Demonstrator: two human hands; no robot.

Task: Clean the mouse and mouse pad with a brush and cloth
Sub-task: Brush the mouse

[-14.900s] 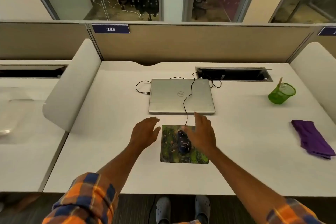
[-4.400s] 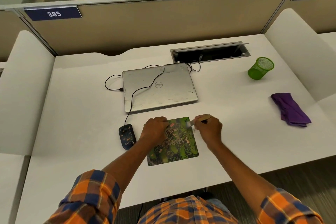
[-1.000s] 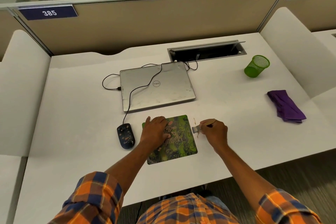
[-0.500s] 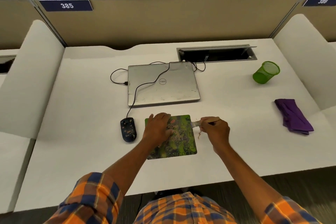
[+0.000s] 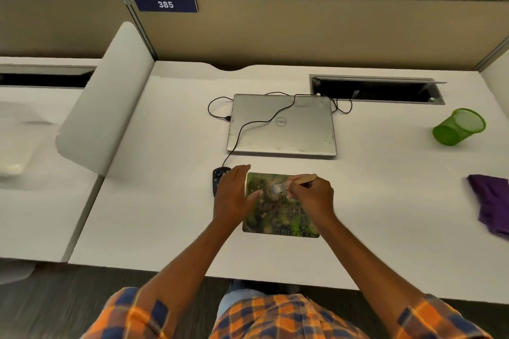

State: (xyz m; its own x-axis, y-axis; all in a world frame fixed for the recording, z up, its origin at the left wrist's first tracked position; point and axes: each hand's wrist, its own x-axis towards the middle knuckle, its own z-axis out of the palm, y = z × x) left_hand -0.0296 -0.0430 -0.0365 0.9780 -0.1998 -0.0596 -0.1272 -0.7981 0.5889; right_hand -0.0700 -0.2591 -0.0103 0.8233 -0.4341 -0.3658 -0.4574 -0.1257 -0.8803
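A green patterned mouse pad (image 5: 283, 217) lies flat on the white desk in front of me. My right hand (image 5: 312, 195) grips a small wooden-handled brush (image 5: 296, 182), whose bristles touch the pad's upper middle. My left hand (image 5: 234, 194) rests flat with fingers spread on the pad's left edge. It partly hides the dark wired mouse (image 5: 218, 176), which sits on the desk just left of the pad. A folded purple cloth (image 5: 490, 201) lies at the far right.
A closed silver laptop (image 5: 281, 125) sits behind the pad, with the mouse cable running over its lid. A green mesh cup (image 5: 458, 126) stands at the right. An open cable tray (image 5: 377, 89) is at the back. White dividers flank the desk.
My right hand has carried the brush left from the pad's right edge onto its upper middle. My left hand has slid from on the pad to its left edge. The view has shifted.
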